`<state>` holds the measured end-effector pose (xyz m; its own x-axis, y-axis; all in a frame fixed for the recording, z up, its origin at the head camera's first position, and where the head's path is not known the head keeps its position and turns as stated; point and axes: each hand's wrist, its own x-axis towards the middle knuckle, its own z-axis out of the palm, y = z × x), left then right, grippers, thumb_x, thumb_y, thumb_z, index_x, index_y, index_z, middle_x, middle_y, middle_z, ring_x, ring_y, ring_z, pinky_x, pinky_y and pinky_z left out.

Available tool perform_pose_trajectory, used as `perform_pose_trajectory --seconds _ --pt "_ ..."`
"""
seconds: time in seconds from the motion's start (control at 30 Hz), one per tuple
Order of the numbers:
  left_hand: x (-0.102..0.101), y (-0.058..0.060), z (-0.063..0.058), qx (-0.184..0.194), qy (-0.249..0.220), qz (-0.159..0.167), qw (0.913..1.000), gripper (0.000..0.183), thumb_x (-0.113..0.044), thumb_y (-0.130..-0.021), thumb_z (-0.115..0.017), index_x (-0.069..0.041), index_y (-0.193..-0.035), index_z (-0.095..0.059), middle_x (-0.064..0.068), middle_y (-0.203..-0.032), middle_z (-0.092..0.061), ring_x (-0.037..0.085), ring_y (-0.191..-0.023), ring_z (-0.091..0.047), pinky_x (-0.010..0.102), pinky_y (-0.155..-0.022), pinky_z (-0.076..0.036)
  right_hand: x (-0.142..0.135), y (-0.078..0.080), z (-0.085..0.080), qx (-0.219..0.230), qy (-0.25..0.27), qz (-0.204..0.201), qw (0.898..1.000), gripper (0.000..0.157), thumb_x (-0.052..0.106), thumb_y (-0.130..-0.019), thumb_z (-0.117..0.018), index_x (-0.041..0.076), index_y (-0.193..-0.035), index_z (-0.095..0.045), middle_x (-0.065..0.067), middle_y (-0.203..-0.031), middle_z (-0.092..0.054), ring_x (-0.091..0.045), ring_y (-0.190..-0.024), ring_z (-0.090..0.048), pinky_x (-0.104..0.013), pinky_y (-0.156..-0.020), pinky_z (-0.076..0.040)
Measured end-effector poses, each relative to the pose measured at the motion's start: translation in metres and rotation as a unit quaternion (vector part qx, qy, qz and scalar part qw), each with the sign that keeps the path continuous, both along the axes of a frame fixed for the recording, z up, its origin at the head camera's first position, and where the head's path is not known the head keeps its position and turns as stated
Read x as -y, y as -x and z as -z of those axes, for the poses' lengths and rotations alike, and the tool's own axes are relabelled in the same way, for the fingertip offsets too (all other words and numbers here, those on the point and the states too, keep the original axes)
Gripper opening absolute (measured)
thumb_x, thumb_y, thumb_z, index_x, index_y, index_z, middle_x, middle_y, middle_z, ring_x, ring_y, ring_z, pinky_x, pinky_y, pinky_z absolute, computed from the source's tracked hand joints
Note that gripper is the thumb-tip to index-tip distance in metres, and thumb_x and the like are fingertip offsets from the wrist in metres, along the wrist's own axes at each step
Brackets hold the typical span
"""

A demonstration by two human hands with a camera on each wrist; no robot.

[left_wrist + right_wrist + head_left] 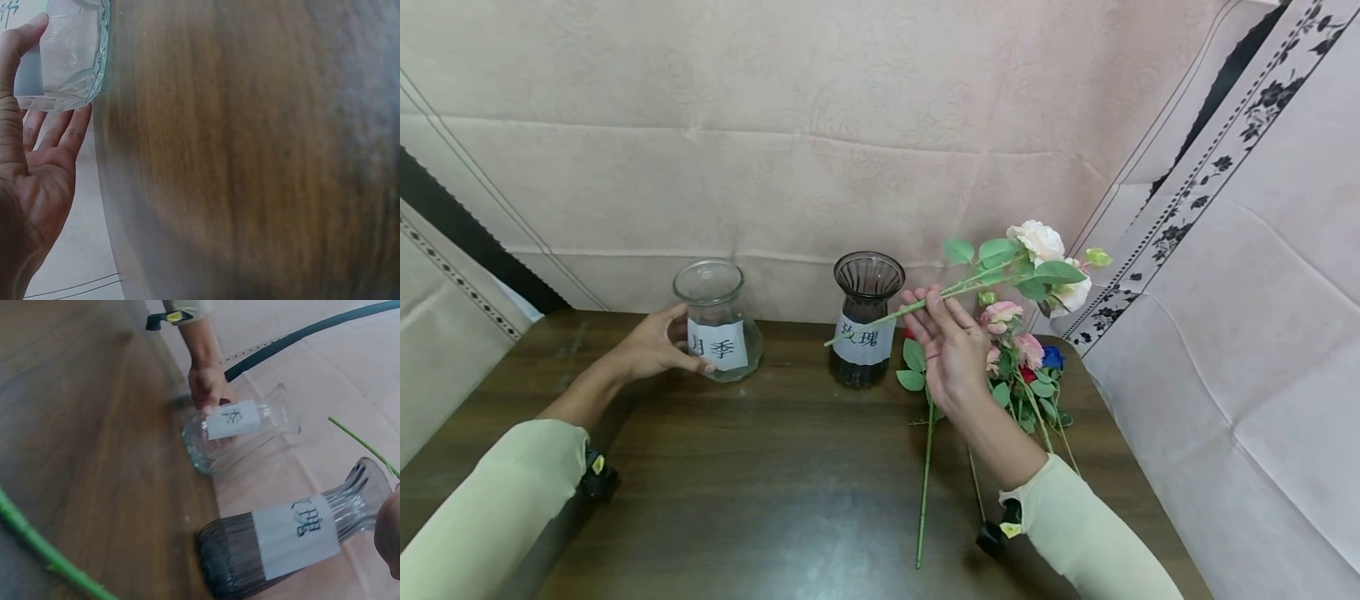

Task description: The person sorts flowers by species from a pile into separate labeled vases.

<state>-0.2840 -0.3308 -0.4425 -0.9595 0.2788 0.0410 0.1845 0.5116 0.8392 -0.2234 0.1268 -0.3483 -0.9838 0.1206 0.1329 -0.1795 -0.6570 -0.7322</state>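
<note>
My left hand [655, 343] holds the clear glass vase [747, 329] low on its left side, thumb at the front by its white paper label and fingers behind. In the left wrist view the thumb lies over the label and the vase's [72, 56] thick base shows. My right hand [955, 354] pinches the green stem of a white flower [1037, 242] between thumb and fingers. The blooms and leaves point up to the right, while the bare stem end crosses in front of the dark glass vase [860, 375]. That vase stands upright with its own handwritten paper label.
Several pink, red and blue flowers [1028, 352] lie with their leaves and stems at the right of the brown table [760, 492], partly behind my right arm. One long green stem [923, 500] reaches toward the front edge. Pale cloth [820, 183] hangs behind and at the sides.
</note>
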Motion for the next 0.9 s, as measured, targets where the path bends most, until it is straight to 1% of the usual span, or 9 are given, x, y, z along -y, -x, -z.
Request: perform_pose_trajectory --seconds 0.17,0.4,0.53,0.7,0.77,0.83,0.9 --pt "0.000 0.000 0.001 -0.003 -0.006 -0.001 1.0000 0.112 -0.007 -0.080 -0.103 -0.005 -0.172 -0.038 0.022 -0.156 -0.064 -0.008 -0.120 -0.065 0.011 -0.102 -0.056 0.010 0.001 -0.012 -0.014 0.012 0.011 1.000 0.015 0.008 -0.114 -0.066 0.006 -0.115 -0.081 -0.008 -0.104 -0.087 -0.021 -0.106 -0.087 -0.036 -0.101 -0.067" --pt "0.001 0.000 0.001 -0.003 -0.005 0.004 1.0000 0.110 -0.007 -0.081 -0.102 -0.005 -0.171 -0.039 0.021 -0.157 -0.062 -0.012 -0.118 -0.065 0.010 -0.101 -0.055 0.029 0.002 -0.028 -0.036 0.015 0.027 0.999 0.017 0.009 -0.114 -0.066 0.003 -0.125 -0.078 -0.007 -0.106 -0.088 -0.019 -0.105 -0.087 -0.035 -0.099 -0.068" --pt "0.000 0.001 0.002 -0.004 -0.003 0.004 1.0000 0.109 -0.006 -0.081 -0.102 -0.005 -0.171 -0.039 0.021 -0.156 -0.062 -0.012 -0.118 -0.065 0.011 -0.101 -0.056 0.039 0.004 -0.036 -0.039 0.025 0.035 0.998 0.021 0.008 -0.113 -0.067 0.001 -0.132 -0.076 -0.007 -0.106 -0.087 -0.020 -0.106 -0.087 -0.036 -0.101 -0.067" --pt "0.001 0.001 0.002 0.002 0.000 0.001 1.0000 0.108 -0.006 -0.082 -0.101 -0.005 -0.170 -0.039 0.021 -0.154 -0.064 -0.010 -0.116 -0.067 0.012 -0.100 -0.057 0.051 0.007 -0.044 -0.037 0.032 0.038 0.998 0.025 0.007 -0.113 -0.067 -0.001 -0.135 -0.074 -0.008 -0.108 -0.086 -0.018 -0.106 -0.086 -0.036 -0.102 -0.067" --pt "0.001 0.001 0.002 0.002 -0.001 0.001 1.0000 0.108 -0.006 -0.082 -0.101 -0.005 -0.170 -0.039 0.021 -0.153 -0.064 -0.009 -0.115 -0.067 0.012 -0.099 -0.057 0.057 0.008 -0.047 -0.036 0.026 0.038 0.998 0.026 0.007 -0.114 -0.066 -0.002 -0.137 -0.073 -0.010 -0.113 -0.086 -0.017 -0.106 -0.086 -0.035 -0.102 -0.067" --pt "0.001 0.001 0.001 -0.001 0.000 0.000 1.0000 0.108 -0.006 -0.081 -0.102 -0.004 -0.170 -0.039 0.020 -0.152 -0.064 -0.010 -0.116 -0.067 0.012 -0.099 -0.057 0.062 0.008 -0.050 -0.037 0.022 0.035 0.998 0.028 0.007 -0.114 -0.066 -0.002 -0.140 -0.072 -0.016 -0.120 -0.085 -0.017 -0.107 -0.086 -0.036 -0.104 -0.067" --pt "0.000 0.000 0.001 0.000 -0.005 0.002 1.0000 0.108 -0.005 -0.081 -0.102 -0.004 -0.170 -0.039 0.021 -0.152 -0.065 -0.010 -0.116 -0.067 0.012 -0.099 -0.058 0.067 0.007 -0.052 -0.041 0.016 0.030 0.999 0.030 0.007 -0.113 -0.066 -0.003 -0.141 -0.072 -0.017 -0.124 -0.084 -0.017 -0.109 -0.085 -0.037 -0.106 -0.066"
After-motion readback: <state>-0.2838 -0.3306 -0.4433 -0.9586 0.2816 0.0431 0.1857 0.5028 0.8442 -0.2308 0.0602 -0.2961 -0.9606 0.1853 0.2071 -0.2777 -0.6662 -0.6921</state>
